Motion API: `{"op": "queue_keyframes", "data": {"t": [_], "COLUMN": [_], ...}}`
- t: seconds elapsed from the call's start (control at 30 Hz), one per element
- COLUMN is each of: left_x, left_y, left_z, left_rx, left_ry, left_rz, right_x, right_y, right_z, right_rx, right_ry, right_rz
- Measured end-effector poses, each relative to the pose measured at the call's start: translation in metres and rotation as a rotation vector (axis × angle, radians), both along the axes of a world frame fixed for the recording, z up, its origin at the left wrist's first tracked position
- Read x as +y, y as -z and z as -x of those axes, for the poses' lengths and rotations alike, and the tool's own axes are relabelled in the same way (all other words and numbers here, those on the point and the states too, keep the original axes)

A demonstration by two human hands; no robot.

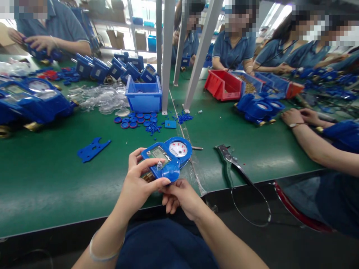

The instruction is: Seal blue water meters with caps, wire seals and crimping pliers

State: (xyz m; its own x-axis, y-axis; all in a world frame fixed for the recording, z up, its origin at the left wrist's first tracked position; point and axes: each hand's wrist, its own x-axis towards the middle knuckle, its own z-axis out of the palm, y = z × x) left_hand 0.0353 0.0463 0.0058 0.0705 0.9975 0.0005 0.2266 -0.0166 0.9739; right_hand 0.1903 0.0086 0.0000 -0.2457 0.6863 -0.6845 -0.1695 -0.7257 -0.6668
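Observation:
A blue water meter (pixel 165 158) with a small grey display, a white round dial and a round blue cap is tilted up over the front of the bench. My left hand (pixel 140 173) grips it from the left, thumb by the blue cap and fingers over its face near the display. A brass fitting shows under that palm. At the meter's lower edge, my right hand (pixel 182 198) has thumb and index finger pinched together, the other fingers curled. Whatever lies in the pinch is hidden. Beyond the meter are several blue round caps (pixel 132 124) and tiny blue parts (pixel 153 128).
A blue bin (pixel 143 99) and metal posts (pixel 168 56) stand behind. Pliers (pixel 231 160) with a cord lie at right, a flat blue plate (pixel 93 149) at left. Finished-looking meters (pixel 30 99), clear discs (pixel 103 99) and a red bin (pixel 223 87) surround. A co-worker's arm (pixel 316 142) rests at right.

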Motion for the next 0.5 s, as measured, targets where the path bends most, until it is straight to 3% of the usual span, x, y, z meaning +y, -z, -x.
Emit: {"op": "queue_keyframes", "data": {"t": [0.23,0.5], "left_x": [0.0014,-0.0041], "left_y": [0.001,0.0035], "left_z": [-0.0025,-0.0044], "left_rx": [-0.024,-0.052], "left_ry": [0.016,0.071], "left_rz": [0.005,-0.03], "right_x": [-0.0028,-0.0037], "right_y": [-0.0023,-0.0037], "right_z": [0.0033,0.0021], "right_rx": [0.011,-0.006], "right_ry": [0.059,-0.019], "right_rz": [-0.003,-0.065]}}
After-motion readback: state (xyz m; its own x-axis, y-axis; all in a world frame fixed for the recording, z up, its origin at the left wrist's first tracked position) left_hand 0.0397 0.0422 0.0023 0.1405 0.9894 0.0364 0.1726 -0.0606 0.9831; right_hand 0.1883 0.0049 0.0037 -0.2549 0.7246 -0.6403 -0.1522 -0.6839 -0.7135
